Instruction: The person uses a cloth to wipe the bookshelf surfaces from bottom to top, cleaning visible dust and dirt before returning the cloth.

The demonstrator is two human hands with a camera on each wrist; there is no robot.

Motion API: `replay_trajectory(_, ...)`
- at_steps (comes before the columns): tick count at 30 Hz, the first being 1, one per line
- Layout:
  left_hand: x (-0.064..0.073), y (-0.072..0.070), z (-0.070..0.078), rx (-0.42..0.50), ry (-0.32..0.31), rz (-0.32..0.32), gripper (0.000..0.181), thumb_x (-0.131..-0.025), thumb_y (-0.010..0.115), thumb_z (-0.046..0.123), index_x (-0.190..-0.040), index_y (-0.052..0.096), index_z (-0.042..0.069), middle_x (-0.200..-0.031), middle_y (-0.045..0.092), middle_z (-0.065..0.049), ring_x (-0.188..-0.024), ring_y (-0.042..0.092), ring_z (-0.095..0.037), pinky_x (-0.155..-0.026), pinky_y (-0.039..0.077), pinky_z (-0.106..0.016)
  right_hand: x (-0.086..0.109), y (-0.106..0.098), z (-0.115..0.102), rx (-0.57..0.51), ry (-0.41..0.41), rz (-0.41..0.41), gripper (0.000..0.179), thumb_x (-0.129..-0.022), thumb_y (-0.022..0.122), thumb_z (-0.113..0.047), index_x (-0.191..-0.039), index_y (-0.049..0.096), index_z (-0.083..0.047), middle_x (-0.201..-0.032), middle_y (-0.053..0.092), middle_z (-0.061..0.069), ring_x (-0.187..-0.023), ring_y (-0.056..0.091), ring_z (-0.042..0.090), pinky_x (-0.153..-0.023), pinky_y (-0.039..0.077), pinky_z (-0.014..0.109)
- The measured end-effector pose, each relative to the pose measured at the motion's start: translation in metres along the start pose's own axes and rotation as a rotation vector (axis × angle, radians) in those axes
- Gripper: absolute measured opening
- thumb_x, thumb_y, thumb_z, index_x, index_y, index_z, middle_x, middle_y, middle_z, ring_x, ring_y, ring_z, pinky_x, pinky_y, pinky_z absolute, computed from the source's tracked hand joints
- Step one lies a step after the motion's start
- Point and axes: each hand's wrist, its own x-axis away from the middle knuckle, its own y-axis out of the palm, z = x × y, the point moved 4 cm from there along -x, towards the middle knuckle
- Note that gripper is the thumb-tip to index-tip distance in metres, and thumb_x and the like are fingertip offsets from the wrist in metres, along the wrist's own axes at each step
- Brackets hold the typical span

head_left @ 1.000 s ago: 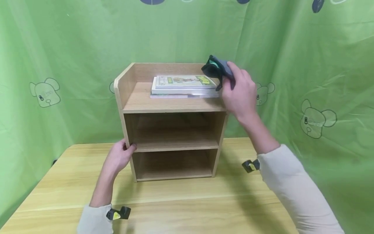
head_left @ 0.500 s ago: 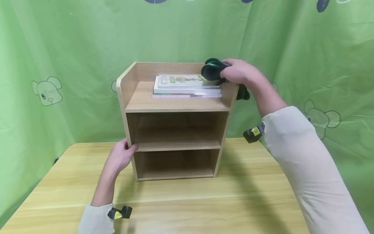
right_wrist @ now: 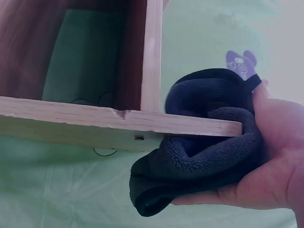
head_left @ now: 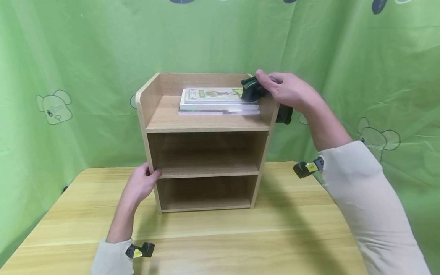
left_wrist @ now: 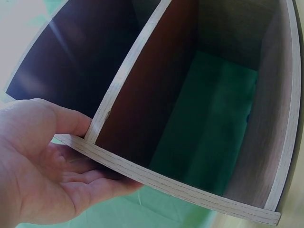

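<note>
A small wooden shelf unit (head_left: 207, 173) stands upright with several levels. My left hand (head_left: 138, 186) grips its left side panel at mid-height. In the left wrist view the thumb lies at the front edge by a shelf board (left_wrist: 124, 76), the other fingers behind the panel. My right hand (head_left: 292, 89) holds a dark, fuzzy cloth (head_left: 252, 91) folded over the upper edge of the right side panel. The right wrist view has the cloth (right_wrist: 204, 156) lying on both faces of that panel (right_wrist: 190, 124), pinched between thumb and fingers.
A stack of books (head_left: 216, 101) lies on the top shelf, close to the cloth. The unit stands on a light wooden table (head_left: 213, 244). A green curtain (head_left: 103, 57) with cartoon animal heads hangs behind and at both sides.
My right hand has brought the cloth from above the right panel down around its edge, then shifted slightly along it. The left hand keeps its hold on the left panel.
</note>
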Motion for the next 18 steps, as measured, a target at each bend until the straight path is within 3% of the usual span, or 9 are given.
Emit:
replay_trajectory(3, 0.0, -0.001, -0.001, 0.004, -0.005, 0.0, 0.024, -0.103, 0.051, 0.025, -0.103, 0.058, 0.002, -0.081, 0.05, -0.008, -0.078, 0.05, -0.024, -0.066, 0.044, -0.033, 0.008, 0.003, -0.001, -0.051, -0.029, 0.083, 0.09, -0.092, 0.025, -0.082, -0.14, 0.055, -0.013, -0.152, 0.048, 0.02, -0.14, 0.041, 0.043, -0.112, 0.029, 0.064)
replay_trajectory(5, 0.001, -0.001, -0.001, 0.009, -0.001, -0.001, 0.025, -0.103, 0.051, 0.025, -0.106, 0.058, 0.002, -0.081, 0.05, -0.008, -0.078, 0.05, -0.024, -0.066, 0.044, -0.033, 0.013, 0.007, -0.001, -0.082, -0.034, 0.151, 0.084, -0.094, 0.028, -0.079, -0.129, 0.058, -0.009, -0.138, 0.055, 0.019, -0.127, 0.048, 0.04, -0.103, 0.037, 0.058)
replay_trajectory(10, 0.0, -0.001, -0.003, 0.004, 0.007, 0.003, 0.028, -0.103, 0.051, 0.025, -0.113, 0.061, 0.001, -0.086, 0.055, -0.01, -0.084, 0.053, -0.026, -0.071, 0.045, -0.033, 0.025, 0.019, 0.0, -0.152, -0.007, 0.315, 0.064, -0.099, 0.038, -0.067, -0.123, 0.061, -0.012, -0.123, 0.06, 0.015, -0.111, 0.051, 0.032, -0.083, 0.04, 0.043)
replay_trajectory(14, 0.001, -0.002, -0.002, 0.005, 0.006, 0.007, 0.028, -0.103, 0.051, 0.026, -0.112, 0.061, 0.001, -0.087, 0.055, -0.01, -0.084, 0.053, -0.026, -0.07, 0.045, -0.033, 0.035, 0.028, 0.003, -0.257, -0.016, 0.431, 0.058, -0.099, 0.043, -0.064, -0.12, 0.065, -0.015, -0.118, 0.064, 0.012, -0.107, 0.054, 0.027, -0.083, 0.041, 0.039)
replay_trajectory(18, 0.002, -0.002, -0.001, 0.004, 0.011, 0.01, 0.028, -0.103, 0.052, 0.026, -0.112, 0.062, 0.001, -0.089, 0.057, -0.012, -0.087, 0.054, -0.027, -0.073, 0.046, -0.035, 0.042, 0.032, 0.006, -0.412, -0.043, 0.486, 0.064, -0.097, 0.04, -0.071, -0.11, 0.069, -0.016, -0.107, 0.069, 0.006, -0.098, 0.062, 0.022, -0.086, 0.045, 0.037)
